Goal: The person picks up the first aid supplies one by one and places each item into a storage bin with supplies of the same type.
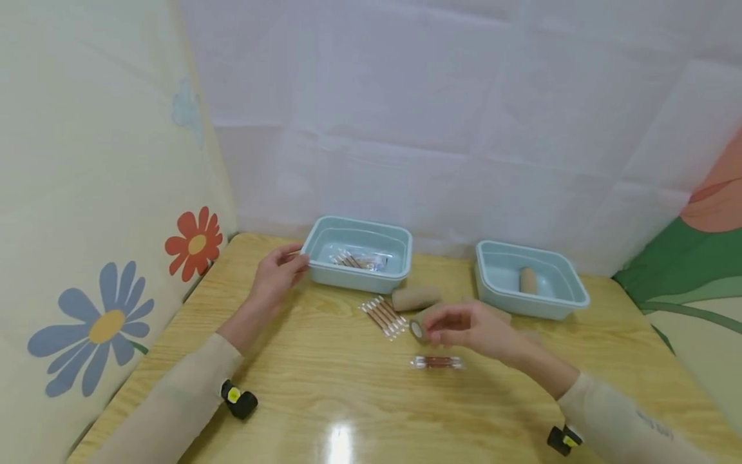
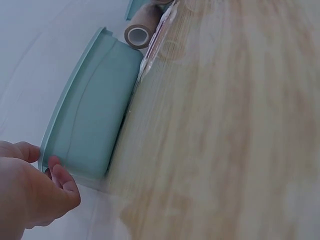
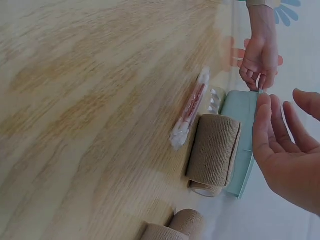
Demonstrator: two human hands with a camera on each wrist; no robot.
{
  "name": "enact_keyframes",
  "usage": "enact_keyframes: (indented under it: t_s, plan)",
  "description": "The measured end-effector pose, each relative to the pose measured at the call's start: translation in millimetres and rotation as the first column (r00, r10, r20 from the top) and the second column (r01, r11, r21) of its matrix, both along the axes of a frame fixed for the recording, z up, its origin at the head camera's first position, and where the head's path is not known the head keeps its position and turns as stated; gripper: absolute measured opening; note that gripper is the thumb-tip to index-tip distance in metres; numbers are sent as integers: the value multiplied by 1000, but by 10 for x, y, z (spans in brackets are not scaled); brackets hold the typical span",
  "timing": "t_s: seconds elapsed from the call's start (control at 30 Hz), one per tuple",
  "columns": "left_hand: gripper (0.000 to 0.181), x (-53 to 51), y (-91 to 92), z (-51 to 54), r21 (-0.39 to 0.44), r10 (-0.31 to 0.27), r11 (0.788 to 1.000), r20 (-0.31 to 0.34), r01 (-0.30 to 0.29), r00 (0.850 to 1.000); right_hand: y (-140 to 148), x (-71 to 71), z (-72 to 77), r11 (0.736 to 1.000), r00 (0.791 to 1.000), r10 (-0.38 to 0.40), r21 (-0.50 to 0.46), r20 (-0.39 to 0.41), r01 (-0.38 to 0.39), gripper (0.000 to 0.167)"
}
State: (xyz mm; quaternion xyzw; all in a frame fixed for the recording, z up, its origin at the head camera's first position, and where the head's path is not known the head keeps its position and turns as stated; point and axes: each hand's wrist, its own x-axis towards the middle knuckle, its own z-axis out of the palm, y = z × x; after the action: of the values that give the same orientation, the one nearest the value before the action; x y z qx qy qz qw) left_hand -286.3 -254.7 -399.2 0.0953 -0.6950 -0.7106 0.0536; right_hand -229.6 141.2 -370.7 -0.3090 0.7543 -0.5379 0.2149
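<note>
Pinching the left tub [image 1: 353, 280] at its left end, the left hand [image 1: 274, 276] has thumb and fingertips brought together at the rim. The right hand [image 1: 481, 330] holds nothing: its fingers are loosely bent, with the thumb standing apart from them, as the right wrist view shows. In the head view it overlaps a bandage roll [image 1: 417, 330], whose pale round core faces left; whether the fingertips touch this roll cannot be told.

The left tub, pale blue-green, stands at the far side of the wooden table [image 1: 324, 374] and contains clear-wrapped swabs [image 1: 350, 259], lying toward its near side. Just in front of its right end, a fanned row of swabs [image 1: 384, 317] lies on the table, with a second bandage roll [image 1: 416, 297] to its right. Nearer the person, a separate swab packet [image 1: 437, 363] lies crosswise. Farther right stands the right tub [image 1: 524, 305], of matching colour, with one tan roll [image 1: 528, 281] inside. A white cloth [image 1: 406, 116] hangs behind both tubs; a blue flower [image 1: 106, 327] and a red flower [image 1: 195, 243] decorate the left wall [image 1: 89, 161].
</note>
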Motion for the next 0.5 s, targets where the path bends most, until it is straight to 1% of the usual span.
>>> enact_keyframes:
  t_s: [0.13, 0.2, 0.27, 0.37, 0.4, 0.5]
  plan:
    - [52, -12, 4, -4, -10, 7, 1000, -6, -7, 1000, 22, 31, -58, 998, 999, 5, 58, -51, -2, 28]
    - [51, -17, 6, -7, -14, 12, 1000, -8, -12, 1000, 31, 43, -87, 994, 992, 30, 108, -119, -17, 27]
    - [51, -19, 5, -13, -17, 13, 1000, -12, -13, 1000, 35, 55, -111, 986, 976, 70, 162, -207, -36, 26]
    - [50, -18, -1, -22, -10, 15, 1000, -16, -15, 1000, 35, 72, -140, 973, 935, 132, 223, -328, -59, 22]
    - [50, -18, -4, -24, -6, 14, 1000, -16, -14, 1000, 35, 78, -148, 969, 924, 149, 239, -352, -65, 21]
    - [49, -17, -6, -20, 3, 15, 1000, -11, -15, 1000, 27, 101, -154, 957, 906, 183, 279, -382, -76, 20]
